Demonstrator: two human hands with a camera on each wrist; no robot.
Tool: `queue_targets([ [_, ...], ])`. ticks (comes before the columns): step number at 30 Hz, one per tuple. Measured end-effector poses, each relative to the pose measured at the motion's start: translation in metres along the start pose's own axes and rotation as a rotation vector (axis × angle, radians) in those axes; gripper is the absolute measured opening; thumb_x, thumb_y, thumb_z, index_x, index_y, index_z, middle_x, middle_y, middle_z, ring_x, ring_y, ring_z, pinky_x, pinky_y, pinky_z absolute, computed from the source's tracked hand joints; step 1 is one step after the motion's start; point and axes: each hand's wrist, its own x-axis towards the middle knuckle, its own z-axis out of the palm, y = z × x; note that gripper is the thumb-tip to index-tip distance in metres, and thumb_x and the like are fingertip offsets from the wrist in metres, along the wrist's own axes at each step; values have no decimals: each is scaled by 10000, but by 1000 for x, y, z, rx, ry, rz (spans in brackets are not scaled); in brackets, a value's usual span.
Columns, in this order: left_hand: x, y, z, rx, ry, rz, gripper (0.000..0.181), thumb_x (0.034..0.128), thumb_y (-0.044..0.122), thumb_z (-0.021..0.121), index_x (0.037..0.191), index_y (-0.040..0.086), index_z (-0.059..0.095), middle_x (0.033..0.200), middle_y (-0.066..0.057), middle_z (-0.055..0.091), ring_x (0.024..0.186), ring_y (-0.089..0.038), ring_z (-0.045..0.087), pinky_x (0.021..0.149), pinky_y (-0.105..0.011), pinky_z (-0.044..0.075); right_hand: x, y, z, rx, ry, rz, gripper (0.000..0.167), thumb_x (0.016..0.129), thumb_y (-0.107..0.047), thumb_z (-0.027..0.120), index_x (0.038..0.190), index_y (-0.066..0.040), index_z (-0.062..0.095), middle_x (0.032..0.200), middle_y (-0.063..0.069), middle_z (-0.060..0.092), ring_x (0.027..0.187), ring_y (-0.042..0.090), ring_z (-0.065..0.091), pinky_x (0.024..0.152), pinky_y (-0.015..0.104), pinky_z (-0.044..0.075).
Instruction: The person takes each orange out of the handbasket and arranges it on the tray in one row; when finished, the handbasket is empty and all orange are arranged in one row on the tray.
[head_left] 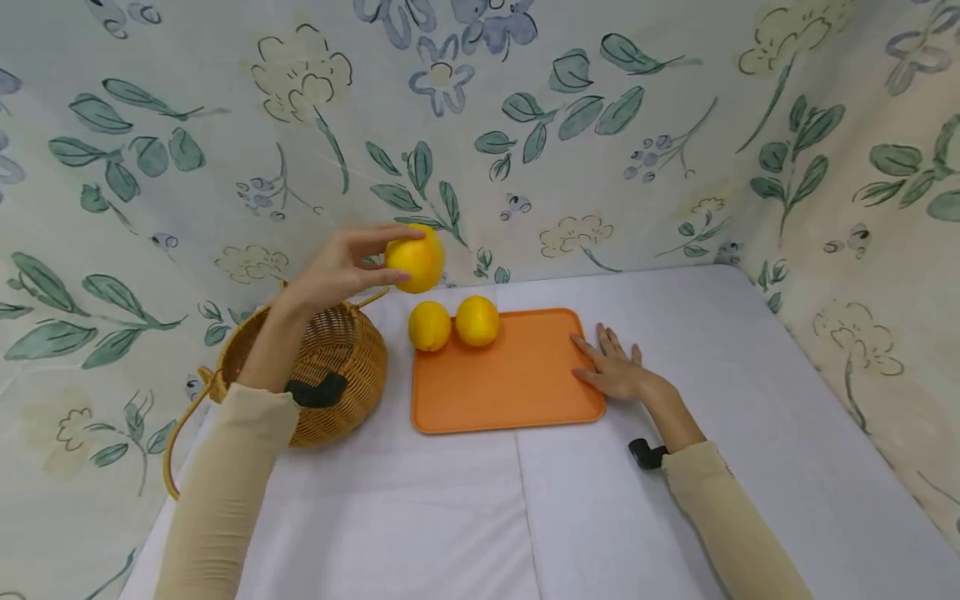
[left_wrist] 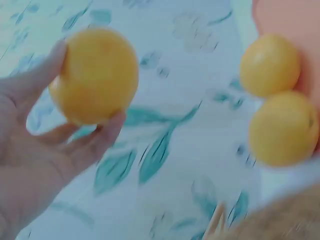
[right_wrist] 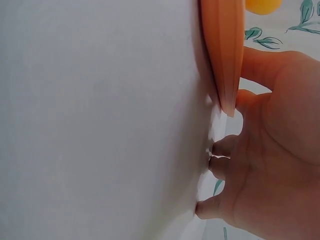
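Observation:
My left hand [head_left: 337, 268] holds an orange [head_left: 417, 260] between thumb and fingers, raised above the table near the basket's far side. In the left wrist view, the same orange [left_wrist: 97, 75] shows its smooth round skin. Two more oranges [head_left: 430, 326] [head_left: 477, 321] rest side by side at the far left corner of a flat orange tray [head_left: 517, 375]. On the tray's right edge lies my right hand [head_left: 618, 371], fingers spread. The right wrist view shows some fingertips touching the tray's rim [right_wrist: 227, 55] and others on the cloth.
A round wicker basket [head_left: 363, 367] with a handle stands left of the tray, under my left forearm; its inside is partly hidden. White cloth [head_left: 420, 508] covers the table. Floral fabric [head_left: 450, 125] hangs behind and at both sides.

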Motion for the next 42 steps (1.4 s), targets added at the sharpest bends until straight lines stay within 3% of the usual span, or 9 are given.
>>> queue_targets([
  [4, 27, 0, 46, -48, 31, 29, 521, 928, 67, 766, 1426, 154, 641, 1538, -64, 538, 1424, -290, 512, 1155, -493, 468, 1, 0, 2, -4, 10, 1, 718, 1091, -428, 451, 1664, -113, 153, 1689, 315, -145, 1566, 513, -143, 1167, 784, -139],
  [11, 63, -17, 112, -41, 18, -10, 529, 931, 133, 781, 1438, 164, 632, 1553, -66, 541, 1520, -288, 388, 1246, -515, 339, 2, 0, 4, -17, 15, 8, 721, 1090, -440, 445, 1664, -118, 151, 1690, 316, -139, 1567, 512, -143, 1171, 780, -141],
  [14, 76, -26, 132, -55, 8, -46, 532, 934, 155, 780, 1443, 182, 629, 1551, -40, 547, 1460, -288, 447, 1217, -497, 370, 3, 1, 5, -20, 14, 20, 721, 1089, -444, 444, 1666, -126, 150, 1692, 309, -141, 1569, 506, -147, 1175, 775, -141],
  [17, 85, -34, 149, -73, 7, -78, 535, 933, 150, 781, 1444, 179, 627, 1555, -31, 540, 1351, -290, 531, 1096, -453, 485, 2, 1, 5, -13, 10, 16, 720, 1090, -449, 440, 1666, -127, 151, 1691, 310, -145, 1568, 509, -147, 1173, 775, -146],
  [22, 97, -44, 172, -87, 1, -96, 525, 924, 125, 787, 1427, 151, 641, 1537, -42, 560, 1346, -277, 525, 1089, -431, 485, 0, 0, 2, 11, 7, 5, 715, 1091, -445, 443, 1664, -122, 164, 1686, 320, -145, 1565, 517, -147, 1165, 779, -153],
  [30, 106, -61, 204, -1, -46, -153, 539, 941, 129, 764, 1457, 153, 611, 1541, -49, 560, 1444, -273, 482, 1243, -439, 360, 1, 0, 1, -4, 4, 10, 719, 1088, -444, 447, 1665, -125, 161, 1688, 318, -142, 1564, 523, -139, 1168, 780, -144],
  [36, 108, -62, 215, 76, -32, -187, 530, 926, 101, 773, 1433, 172, 637, 1529, -83, 569, 1479, -327, 441, 1273, -495, 297, 2, 1, 1, -4, -1, 12, 727, 1084, -460, 451, 1666, -135, 162, 1691, 313, -140, 1564, 521, -139, 1170, 778, -146],
  [42, 110, -59, 221, 179, -66, -215, 521, 939, 92, 756, 1438, 172, 633, 1579, -91, 516, 1568, -342, 304, 1287, -513, 257, 0, 1, 1, 22, -4, 3, 731, 1078, -457, 456, 1665, -136, 160, 1688, 314, -155, 1563, 518, -152, 1169, 770, -163],
])
